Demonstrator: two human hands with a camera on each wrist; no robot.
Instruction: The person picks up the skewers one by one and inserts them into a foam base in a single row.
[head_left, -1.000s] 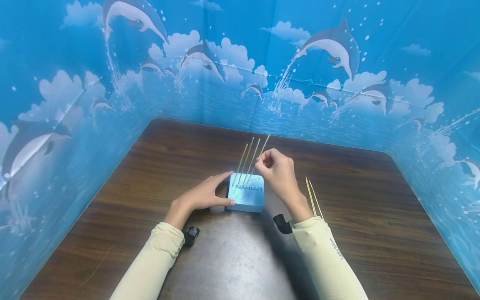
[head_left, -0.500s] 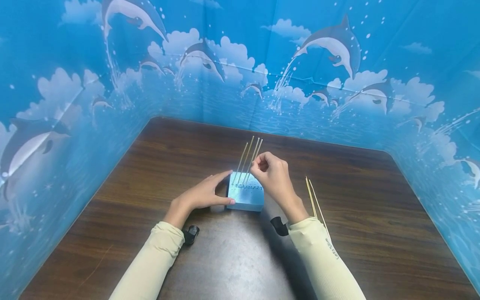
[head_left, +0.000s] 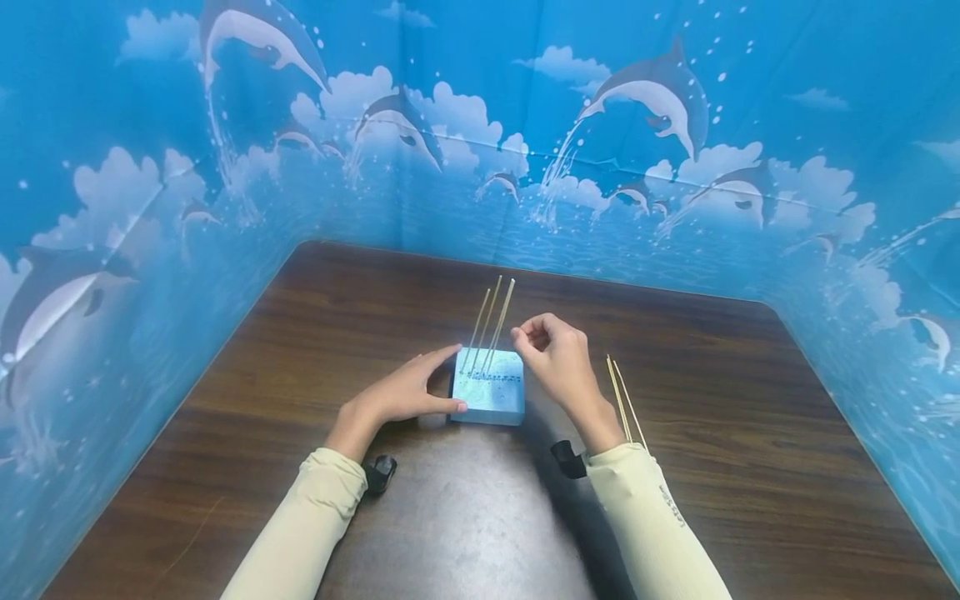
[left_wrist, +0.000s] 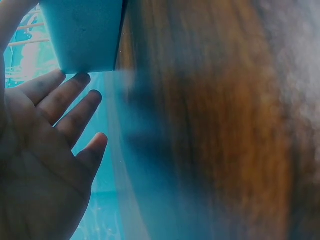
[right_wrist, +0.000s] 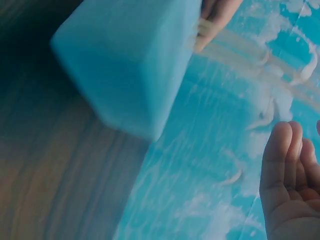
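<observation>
A light-blue foam-like block (head_left: 487,400) lies on the table, with several thin wooden sticks (head_left: 476,330) standing tilted in a dotted row on its top. Two of them, at the row's right, nearly overlap. My left hand (head_left: 397,392) grips the block's left side, index finger at the far corner and thumb at the near one. In the left wrist view, its fingertips touch the block (left_wrist: 85,37). Just right of the block hovers my right hand (head_left: 561,358), fingers loosely bent, no stick visible in it. The right wrist view shows the block (right_wrist: 120,65) blurred.
A few loose sticks (head_left: 618,400) lie on the brown wooden table (head_left: 750,433) beside my right wrist, partly behind the sleeve. A blue dolphin-print curtain (head_left: 465,208) surrounds the table's back and sides.
My right hand has brought a stick to the row in the block, let go of it and drawn back to the right. The left hand stays on the block.
</observation>
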